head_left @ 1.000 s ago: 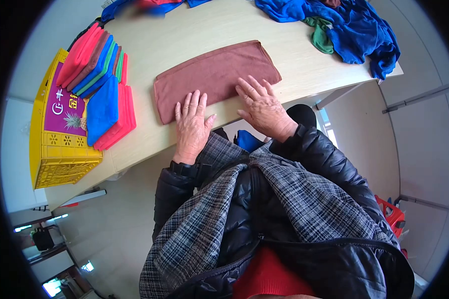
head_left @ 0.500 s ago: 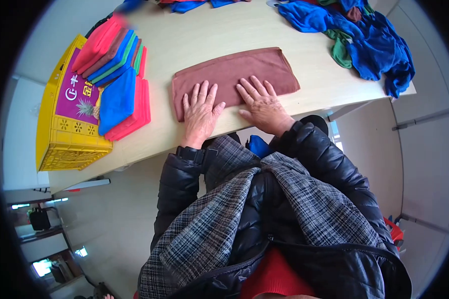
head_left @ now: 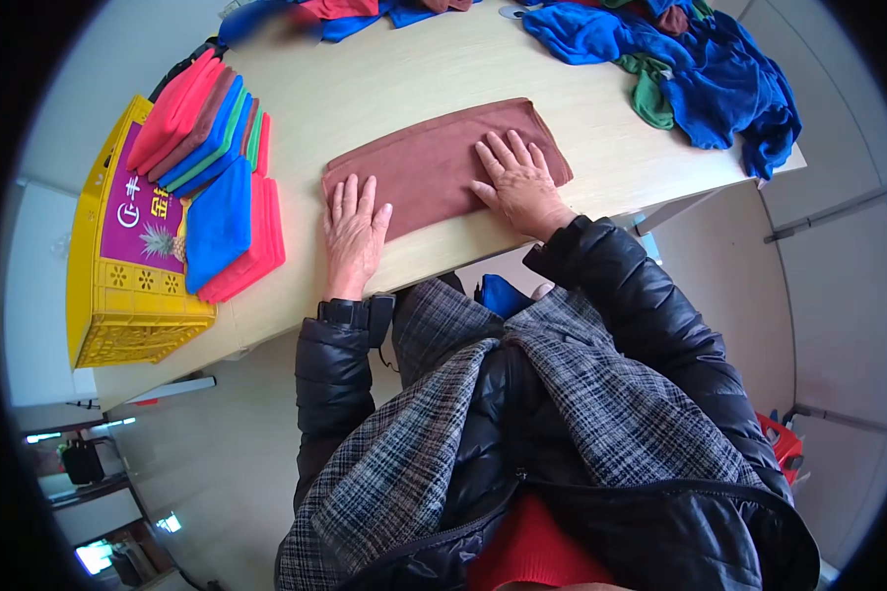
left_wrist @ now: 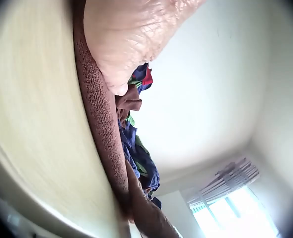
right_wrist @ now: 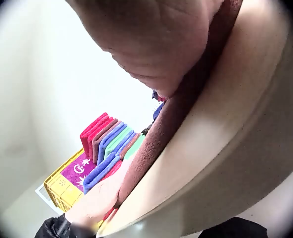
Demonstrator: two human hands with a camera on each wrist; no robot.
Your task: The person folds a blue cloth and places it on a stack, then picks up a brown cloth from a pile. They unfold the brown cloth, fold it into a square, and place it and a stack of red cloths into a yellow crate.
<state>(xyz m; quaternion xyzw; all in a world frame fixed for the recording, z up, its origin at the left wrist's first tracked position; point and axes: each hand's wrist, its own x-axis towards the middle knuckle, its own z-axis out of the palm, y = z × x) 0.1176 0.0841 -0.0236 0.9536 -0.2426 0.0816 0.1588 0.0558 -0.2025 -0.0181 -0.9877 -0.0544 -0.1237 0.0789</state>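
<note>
A brown towel (head_left: 429, 172), folded into a long rectangle, lies flat near the front edge of the table. My left hand (head_left: 353, 231) rests on its left end, fingers straight and pointing away from me. On its right part lies my right hand (head_left: 522, 187), palm down with the fingers spread. In the left wrist view the towel's thick folded edge (left_wrist: 99, 114) shows under the palm. The right wrist view shows the same towel (right_wrist: 151, 144) along the table edge, below the right palm.
At the left, folded towels (head_left: 232, 212) in red, blue, green and brown are stacked against a yellow crate (head_left: 143, 325) with a purple label. A heap of crumpled blue cloths (head_left: 705, 84), with some green, lies at the far right. More cloths (head_left: 350, 22) lie along the back edge.
My left hand has slid left to the towel's left end, and my right hand has moved right and farther onto the towel. The hands are now wider apart.
</note>
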